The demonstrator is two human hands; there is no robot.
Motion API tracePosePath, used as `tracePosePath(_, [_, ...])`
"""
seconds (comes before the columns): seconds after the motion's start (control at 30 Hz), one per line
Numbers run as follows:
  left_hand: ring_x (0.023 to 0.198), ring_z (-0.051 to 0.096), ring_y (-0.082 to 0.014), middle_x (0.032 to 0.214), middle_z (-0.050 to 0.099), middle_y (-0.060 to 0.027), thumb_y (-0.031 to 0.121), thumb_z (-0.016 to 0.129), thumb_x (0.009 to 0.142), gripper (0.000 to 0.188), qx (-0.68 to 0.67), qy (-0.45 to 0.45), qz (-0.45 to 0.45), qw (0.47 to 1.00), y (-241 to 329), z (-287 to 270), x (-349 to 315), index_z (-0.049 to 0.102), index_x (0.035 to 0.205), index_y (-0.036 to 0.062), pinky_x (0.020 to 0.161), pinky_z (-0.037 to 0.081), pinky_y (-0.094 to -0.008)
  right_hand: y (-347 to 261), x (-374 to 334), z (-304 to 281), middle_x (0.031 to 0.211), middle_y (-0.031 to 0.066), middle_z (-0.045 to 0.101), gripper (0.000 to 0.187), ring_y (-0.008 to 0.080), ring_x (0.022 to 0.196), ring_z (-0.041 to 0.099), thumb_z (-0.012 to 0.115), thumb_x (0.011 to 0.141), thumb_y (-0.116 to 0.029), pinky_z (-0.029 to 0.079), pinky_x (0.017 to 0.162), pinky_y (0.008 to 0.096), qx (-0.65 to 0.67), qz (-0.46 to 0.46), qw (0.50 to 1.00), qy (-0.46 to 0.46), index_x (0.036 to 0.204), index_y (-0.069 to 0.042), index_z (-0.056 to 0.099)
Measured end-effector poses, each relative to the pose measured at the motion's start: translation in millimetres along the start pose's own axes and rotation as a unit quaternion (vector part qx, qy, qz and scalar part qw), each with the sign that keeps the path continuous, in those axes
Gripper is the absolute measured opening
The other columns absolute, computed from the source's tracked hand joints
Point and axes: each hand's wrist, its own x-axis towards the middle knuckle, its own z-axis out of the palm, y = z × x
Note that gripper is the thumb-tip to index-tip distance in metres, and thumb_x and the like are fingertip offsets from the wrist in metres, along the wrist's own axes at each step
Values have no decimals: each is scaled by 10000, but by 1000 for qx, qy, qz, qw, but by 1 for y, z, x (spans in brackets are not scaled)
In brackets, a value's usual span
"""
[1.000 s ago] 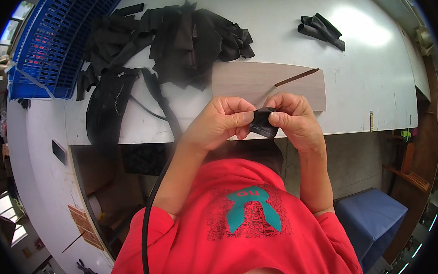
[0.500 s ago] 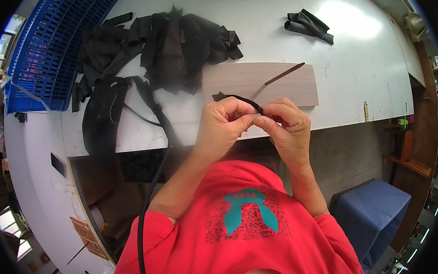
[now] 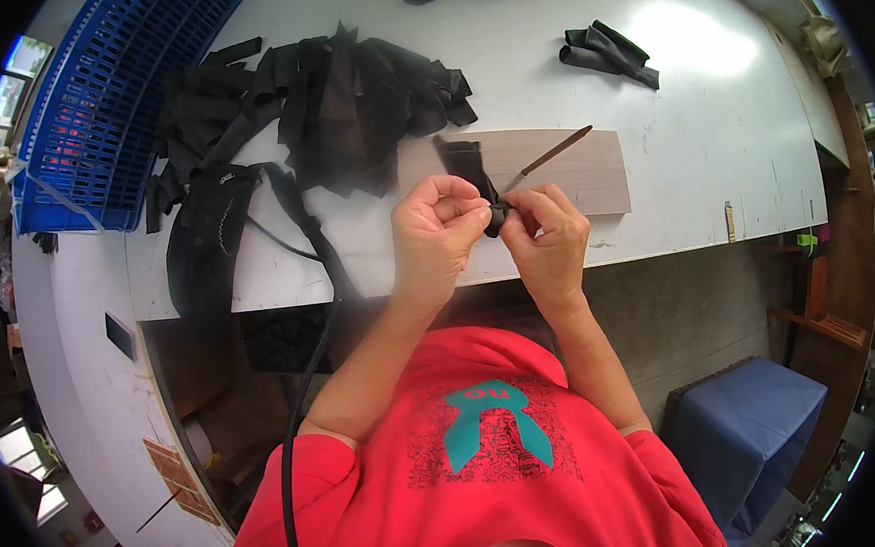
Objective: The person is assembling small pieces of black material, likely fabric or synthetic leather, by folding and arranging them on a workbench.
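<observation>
right, the thumb and forefinger of my right hand point(image 3: 548, 239) are pinched together on the near end of a narrow black cloth-like strip point(image 3: 466, 161). my left hand point(image 3: 435, 236) is just beside it, thumb and forefinger nearly meeting at the same end, the other fingers curled; i can't tell whether that pair grips the strip or only touches it. the strip's far end reaches away past my left fingertips, against a flat pale wood-grain board point(image 3: 592, 184).

on that board, ahead of my right fingers, lies a thin tool with a brown handle point(image 3: 562, 149), its narrow pale end pointing back toward them. beyond my left fingers and further left is a loose heap of black cloth-like pieces point(image 3: 347, 109), and past that a blue slatted plastic basket point(image 3: 122, 112). left of my left hand, well apart, a black zipped pouch point(image 3: 210, 237) hangs over the edge of the white tabletop point(image 3: 720, 146). far ahead of my right fingers sits a small black bundle point(image 3: 607, 56).
</observation>
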Motion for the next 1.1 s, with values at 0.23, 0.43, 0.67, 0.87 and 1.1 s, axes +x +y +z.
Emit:
tracePosePath(0.23, [462,393,-32,677,504,-10,-77,544,685,168,72,-74,-40,994,-8,-8,2,511,827,5,416,305,-171,19,-3,-14,635,-28,496,14,57,516,399,584,757,-30,294,449,189,539,395,732,-136,758,-20,593])
tracePosePath(0.43, [537,437,-10,716,547,-2,-83,535,699,117,371,62,265,888,-14,10,-2,543,788,-8,461,349,-176,10,0,-13,657,-30,471,71,64,550,411,554,811,-103,325,476,192,603,391,680,-146,761,-52,553])
tracePosePath(0.67, [469,464,-32,696,566,-40,-92,572,718,228,199,-11,141,970,-9,-10,6,504,922,-17,403,356,-145,14,-3,-2,648,-8,479,192,62,566,424,521,848,-165,360,506,198,343,231,904,-112,734,-11,523])
tracePosePath(0.87, [339,339,-17,840,605,-123,-98,506,747,264,-263,-230,-98,932,-4,-17,7,474,993,-9,335,249,-140,4,0,2,621,-11,473,188,65,566,434,501,854,-144,370,515,204,403,228,878,-120,733,-2,519])
tracePosePath(1.1, [429,408,-19,969,559,-121,-34,531,783,303,-80,-200,-51,975,8,-12,2,494,1083,-34,414,334,-148,8,6,-2,833,55,515,92,87,660,460,512,824,-38,406,599,217,325,64,941,-75,744,1,487])
